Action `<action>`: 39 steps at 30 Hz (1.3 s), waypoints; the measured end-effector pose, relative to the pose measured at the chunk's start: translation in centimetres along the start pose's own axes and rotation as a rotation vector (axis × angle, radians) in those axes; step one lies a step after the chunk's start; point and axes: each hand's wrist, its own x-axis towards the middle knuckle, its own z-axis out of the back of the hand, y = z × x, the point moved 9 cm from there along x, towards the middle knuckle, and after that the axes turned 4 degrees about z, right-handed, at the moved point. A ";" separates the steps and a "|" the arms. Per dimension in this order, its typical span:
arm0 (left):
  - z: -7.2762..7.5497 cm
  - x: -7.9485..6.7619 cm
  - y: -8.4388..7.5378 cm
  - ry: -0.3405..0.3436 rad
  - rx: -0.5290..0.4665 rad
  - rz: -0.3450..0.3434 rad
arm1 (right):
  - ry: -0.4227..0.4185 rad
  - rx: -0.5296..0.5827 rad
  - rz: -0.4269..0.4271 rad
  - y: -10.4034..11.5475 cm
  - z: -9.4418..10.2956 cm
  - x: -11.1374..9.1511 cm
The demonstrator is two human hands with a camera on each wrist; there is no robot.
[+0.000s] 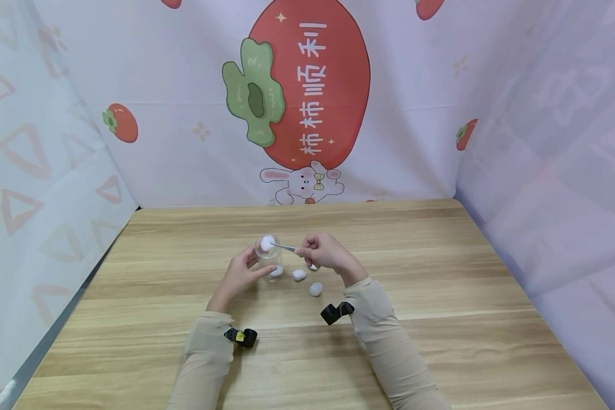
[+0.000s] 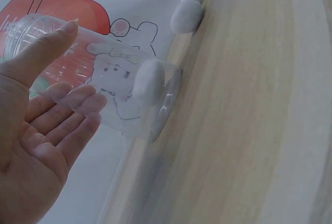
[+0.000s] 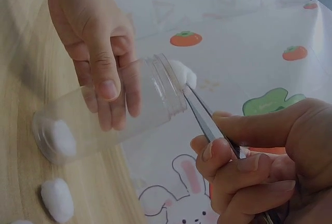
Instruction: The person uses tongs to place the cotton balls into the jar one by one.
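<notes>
A clear, lidless jar [image 1: 269,261] stands upright on the table, its mouth facing up. My left hand [image 1: 240,276] holds it from the left, thumb on the near side and fingers around the far side. One white cotton ball [image 2: 149,83] lies at the bottom of the jar. My right hand [image 1: 328,250] grips metal tweezers [image 3: 203,117], whose tips pinch another cotton ball [image 3: 181,73] right at the jar's mouth. Beside the jar, under the right hand, lie loose cotton balls [image 1: 299,275], one partly hidden by that hand.
The wooden table [image 1: 420,341] extends around both hands. Another loose cotton ball [image 1: 315,289] lies nearer the front. A printed cloth backdrop [image 1: 405,102] hangs behind the table, with further cloth at both sides. Black wrist cameras [image 1: 246,338] are strapped over the sleeves.
</notes>
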 end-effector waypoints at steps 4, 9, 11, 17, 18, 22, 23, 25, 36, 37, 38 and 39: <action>-0.2 0.1 -0.1 -0.001 -0.005 -0.003 | -0.001 0.003 -0.009 0.0 0.0 -0.1; -0.4 -0.3 -1.3 -0.002 -0.014 0.004 | 0.001 0.006 -0.024 0.0 0.0 -0.3; -0.3 -0.7 -2.1 -0.002 -0.017 0.005 | -0.001 0.014 -0.023 0.0 0.1 -0.4; -0.1 -1.5 -3.6 0.003 0.000 0.018 | -0.006 0.017 -0.008 0.0 0.1 -0.4; -0.1 -1.6 -3.6 0.003 0.004 0.020 | -0.005 0.017 -0.005 0.0 0.0 -0.4; 0.0 -1.7 -3.6 0.002 0.013 0.021 | -0.001 0.024 -0.006 0.0 -0.1 -0.4; 0.0 -1.7 -3.5 0.003 0.012 0.021 | 0.000 0.024 -0.005 0.0 -0.1 -0.4; 0.0 -1.7 -3.5 0.003 0.006 0.024 | 0.000 0.021 -0.002 0.1 -0.1 -0.4; 0.1 -1.7 -3.4 0.001 0.009 0.033 | 0.005 0.029 0.006 0.3 0.1 -0.8; 0.1 -1.8 -3.4 0.002 0.011 0.030 | 0.005 0.030 0.006 0.3 0.1 -0.8; 0.1 -1.8 -3.4 0.003 0.013 0.028 | 0.004 0.030 0.006 0.3 0.1 -0.8; 0.1 -1.8 -3.4 0.005 0.015 0.027 | 0.003 0.031 0.007 0.3 0.2 -0.9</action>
